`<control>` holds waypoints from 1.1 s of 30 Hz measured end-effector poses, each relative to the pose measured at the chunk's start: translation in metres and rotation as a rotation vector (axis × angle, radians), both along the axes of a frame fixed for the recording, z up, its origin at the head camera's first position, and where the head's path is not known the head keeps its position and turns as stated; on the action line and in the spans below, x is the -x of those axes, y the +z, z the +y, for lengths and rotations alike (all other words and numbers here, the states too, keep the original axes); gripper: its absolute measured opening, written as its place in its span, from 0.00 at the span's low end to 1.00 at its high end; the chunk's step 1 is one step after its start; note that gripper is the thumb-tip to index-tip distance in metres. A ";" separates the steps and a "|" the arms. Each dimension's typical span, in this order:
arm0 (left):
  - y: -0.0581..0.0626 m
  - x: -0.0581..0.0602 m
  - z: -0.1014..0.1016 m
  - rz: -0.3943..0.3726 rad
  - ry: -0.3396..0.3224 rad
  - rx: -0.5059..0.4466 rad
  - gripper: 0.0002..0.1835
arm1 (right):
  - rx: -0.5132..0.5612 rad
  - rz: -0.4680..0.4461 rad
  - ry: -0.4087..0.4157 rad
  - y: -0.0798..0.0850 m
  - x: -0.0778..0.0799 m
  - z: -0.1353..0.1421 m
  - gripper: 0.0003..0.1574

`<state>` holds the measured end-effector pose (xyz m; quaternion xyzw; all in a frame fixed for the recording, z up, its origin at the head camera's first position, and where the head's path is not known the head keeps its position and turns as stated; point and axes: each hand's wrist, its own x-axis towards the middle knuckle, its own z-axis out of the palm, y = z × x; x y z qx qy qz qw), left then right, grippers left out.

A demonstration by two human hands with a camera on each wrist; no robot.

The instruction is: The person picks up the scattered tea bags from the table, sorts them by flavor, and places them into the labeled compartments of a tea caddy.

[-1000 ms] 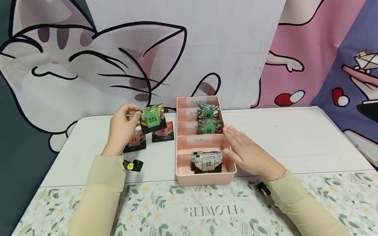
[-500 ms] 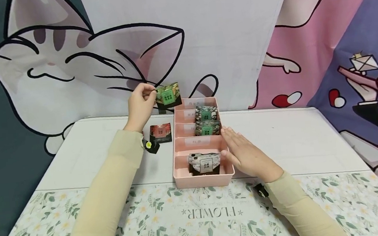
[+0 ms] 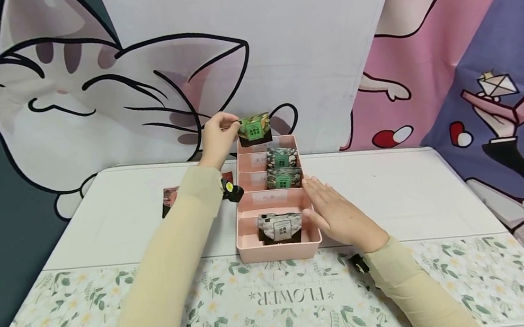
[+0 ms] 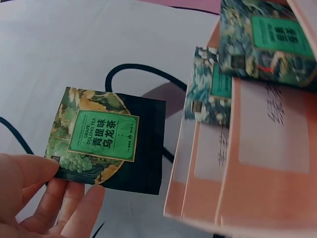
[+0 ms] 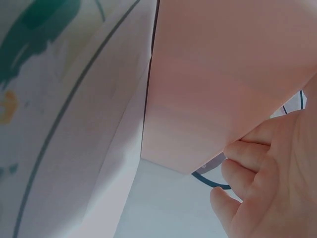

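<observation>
My left hand (image 3: 218, 138) pinches a green and black tea sachet (image 3: 255, 130) by its left edge, holding it over the far compartment of a pink divided box (image 3: 278, 253). In the left wrist view this sachet (image 4: 106, 141) reads "Grape Oolong Tea", with thumb and fingertips at one corner. My right hand (image 3: 341, 216) lies with straight fingers along the box's right side, thumb at the rim; the right wrist view shows the fingers against the pink wall (image 5: 218, 89). Two green sachets, one (image 3: 281, 157) behind the other (image 3: 284, 178), stand in middle compartments. A silver-and-black sachet (image 3: 280, 229) sits in the nearest compartment.
Left of the box, a red sachet (image 3: 169, 197) lies on the white table (image 3: 100, 223); another (image 3: 228, 177) is mostly hidden behind my left wrist. White labels (image 3: 269, 197) mark the dividers. A cartoon-printed cloth (image 3: 169, 13) hangs behind the table.
My left hand has carried the green tea sachet from above the red sachets, up and rightward to the far end of the box. The right hand stays at the box's side.
</observation>
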<state>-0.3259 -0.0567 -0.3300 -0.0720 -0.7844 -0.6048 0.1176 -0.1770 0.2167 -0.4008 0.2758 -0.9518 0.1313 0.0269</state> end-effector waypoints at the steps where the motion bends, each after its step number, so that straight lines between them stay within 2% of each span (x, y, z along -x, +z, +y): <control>1: 0.000 0.001 0.002 -0.011 -0.002 -0.001 0.08 | -0.001 0.001 0.000 0.000 0.000 0.000 0.45; 6: -0.001 0.001 0.014 -0.030 0.006 0.045 0.07 | 0.004 0.003 0.006 -0.001 0.000 0.000 0.44; 10: -0.007 0.003 0.020 -0.039 0.006 0.100 0.07 | 0.011 0.002 0.004 -0.001 0.000 0.000 0.44; 16: -0.016 0.005 0.024 -0.087 -0.015 0.116 0.07 | 0.028 0.007 -0.001 -0.001 0.000 -0.001 0.43; 25: -0.020 0.006 0.020 -0.159 -0.080 0.169 0.11 | 0.013 -0.002 -0.001 0.001 -0.001 -0.002 0.45; 30: -0.017 0.004 0.014 -0.180 -0.110 0.137 0.11 | 0.013 -0.008 -0.002 0.003 -0.002 -0.002 0.46; 33: -0.013 0.002 0.006 -0.194 -0.160 0.107 0.12 | 0.014 -0.005 0.000 0.004 -0.002 -0.003 0.46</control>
